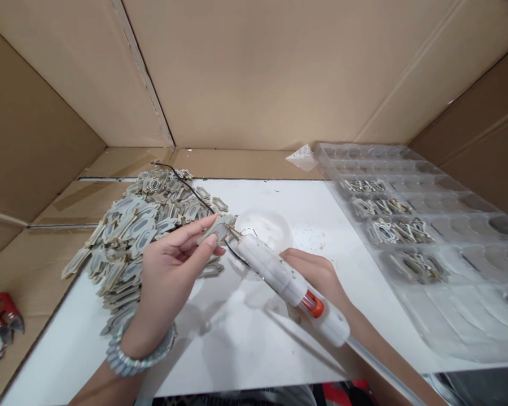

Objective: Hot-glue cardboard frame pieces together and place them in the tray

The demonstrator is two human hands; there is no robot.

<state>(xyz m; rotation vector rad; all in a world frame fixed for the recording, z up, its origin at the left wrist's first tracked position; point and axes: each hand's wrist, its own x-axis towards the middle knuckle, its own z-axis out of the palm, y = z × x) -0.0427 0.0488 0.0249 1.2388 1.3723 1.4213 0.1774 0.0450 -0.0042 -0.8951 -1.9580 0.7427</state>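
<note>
In my left hand [173, 265], a small grey frame-shaped piece [215, 228] is pinched between thumb and fingers. My right hand [311, 268] is wrapped round a white glue gun [271, 268] with an orange window and a clear glue stick at its rear. The gun's brass nozzle points left and meets, or nearly meets, the piece's edge. Most of my right fingers are hidden behind the gun. Under the nozzle sits a round white dish [265, 225]. A heap of similar pieces [139, 220] lies close to my left hand.
A clear compartment tray [449, 242] on the right holds several groups of small pieces. A thin dark cord [190, 189] runs across the heap towards the gun. Red-handled snips [3, 313] lie at far left. Cardboard walls [258, 73] enclose the white work surface [237, 349].
</note>
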